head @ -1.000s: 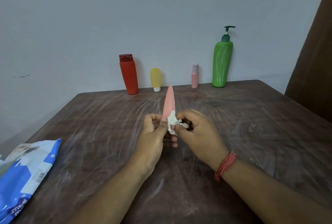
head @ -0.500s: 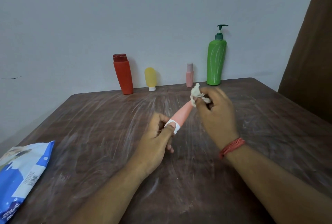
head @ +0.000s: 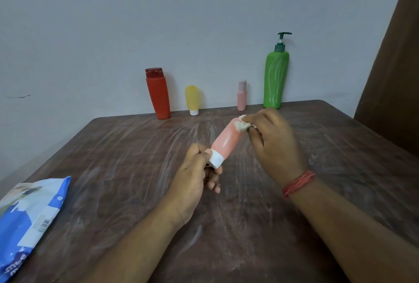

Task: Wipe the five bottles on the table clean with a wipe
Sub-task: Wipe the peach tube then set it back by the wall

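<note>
A salmon-pink tube (head: pixel 226 141) was held tilted above the brown table (head: pixel 127 169), its white cap (head: pixel 216 162) pinched by the curled fingers of the left hand (head: pixel 195 178). A crumpled white wipe (head: pixel 241 125) was pinched by the right hand (head: pixel 274 144) against the tube's far end. Along the wall, four bottles were stood upright and apart: a red bottle (head: pixel 158 94), a yellow tube (head: pixel 192 99), a small pink bottle (head: pixel 242 96) and a green pump bottle (head: pixel 276 76). A blue wipes packet (head: pixel 25 219) was laid at the table's left edge.
</note>
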Available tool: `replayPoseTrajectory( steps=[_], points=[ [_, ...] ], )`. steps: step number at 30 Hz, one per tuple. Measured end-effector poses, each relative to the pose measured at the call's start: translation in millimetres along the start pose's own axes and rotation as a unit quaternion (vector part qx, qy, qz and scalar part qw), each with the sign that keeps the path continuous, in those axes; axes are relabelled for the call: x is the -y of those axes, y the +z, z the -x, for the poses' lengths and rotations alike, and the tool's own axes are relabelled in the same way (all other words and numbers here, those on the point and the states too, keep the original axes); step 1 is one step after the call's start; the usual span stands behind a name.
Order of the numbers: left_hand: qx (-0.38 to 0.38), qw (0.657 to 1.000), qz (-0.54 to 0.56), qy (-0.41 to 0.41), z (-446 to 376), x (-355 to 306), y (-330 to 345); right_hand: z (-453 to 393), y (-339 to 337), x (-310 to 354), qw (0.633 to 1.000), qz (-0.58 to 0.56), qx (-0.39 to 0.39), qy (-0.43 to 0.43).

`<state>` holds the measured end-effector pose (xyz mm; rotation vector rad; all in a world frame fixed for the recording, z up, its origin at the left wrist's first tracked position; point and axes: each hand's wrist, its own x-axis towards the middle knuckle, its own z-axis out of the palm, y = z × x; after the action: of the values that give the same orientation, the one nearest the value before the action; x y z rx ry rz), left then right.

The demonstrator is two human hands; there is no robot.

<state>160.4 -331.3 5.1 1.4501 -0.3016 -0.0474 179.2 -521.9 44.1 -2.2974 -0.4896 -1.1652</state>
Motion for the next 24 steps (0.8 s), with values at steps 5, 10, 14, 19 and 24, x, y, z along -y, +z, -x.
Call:
replayPoseTrajectory(
  steps=[5,10,14,19,24],
  points=[
    [-0.022,1.0,0.018,-0.01,-1,-3,-2,14,8,27,0.99,-0.005,0.065,-0.123],
    [-0.027,0.999,-0.028,0.001,-1,0,-2,7,6,31,0.993,-0.004,0.045,-0.113],
    [0.003,1.0,-0.026,0.015,2,3,7,-4,-5,7,1.0,0.013,-0.017,-0.01],
    [-0.032,0.999,-0.028,0.018,1,2,2,11,2,26,0.992,-0.032,0.088,-0.082],
    [-0.059,0.998,-0.027,0.011,-1,1,-5,11,11,41,0.984,-0.004,0.118,-0.132]
  ],
)
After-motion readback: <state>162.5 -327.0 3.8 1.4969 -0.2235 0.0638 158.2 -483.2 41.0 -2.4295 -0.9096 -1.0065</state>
